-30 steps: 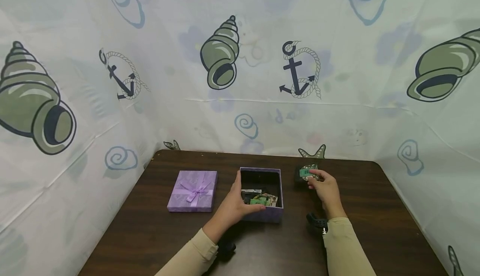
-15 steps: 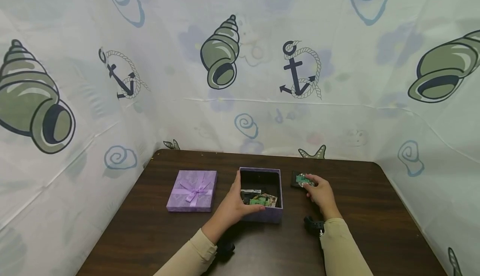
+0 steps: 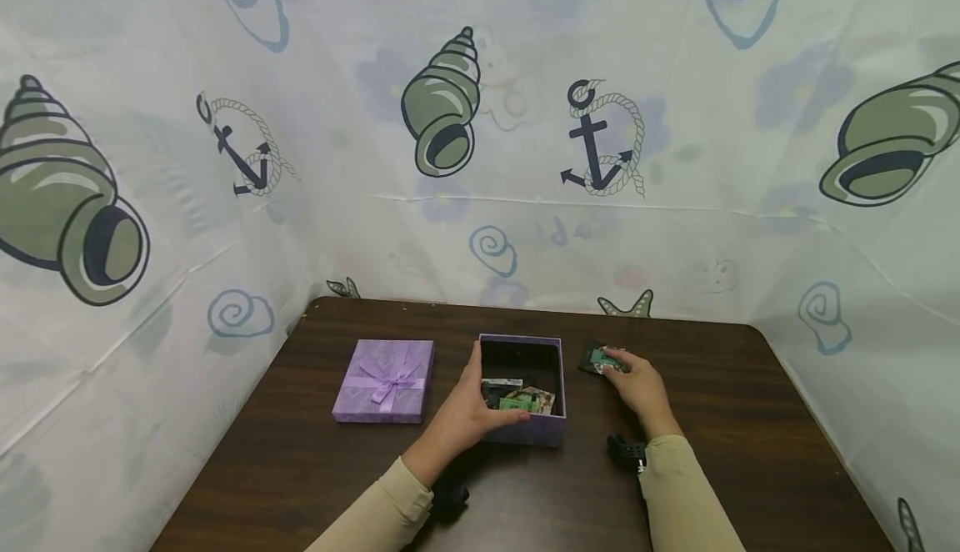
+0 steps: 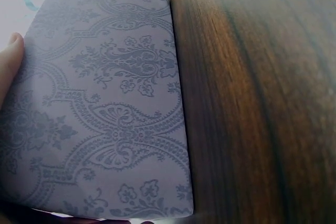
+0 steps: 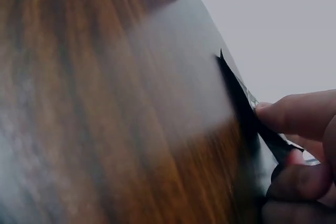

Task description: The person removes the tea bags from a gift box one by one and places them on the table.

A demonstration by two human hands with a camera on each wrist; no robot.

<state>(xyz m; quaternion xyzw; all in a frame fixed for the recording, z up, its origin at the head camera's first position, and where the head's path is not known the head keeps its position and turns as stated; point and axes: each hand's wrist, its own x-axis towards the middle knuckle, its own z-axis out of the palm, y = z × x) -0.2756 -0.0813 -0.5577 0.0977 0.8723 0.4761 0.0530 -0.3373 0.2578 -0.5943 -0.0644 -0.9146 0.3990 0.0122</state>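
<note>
1. I see the left hand [image 3: 465, 414] with fingers and thumb spread apart around the near left corner of the purple gift box [image 3: 543, 431], thumb along its near rim.
2. Inside, small flat packets [image 3: 525, 399] lie toward the near wall; dark interior shows behind them.
3. The bow-topped lid [image 3: 384, 381] lies left of the box, with a strip of wood between.
4. Right of the box, the right hand [image 3: 643, 389] pinches a black-and-green packet [image 3: 600, 358]; I can't tell whether it touches the table [image 3: 750, 402].
5. The table's far edge runs near behind that packet; its right edge is well apart.
</note>
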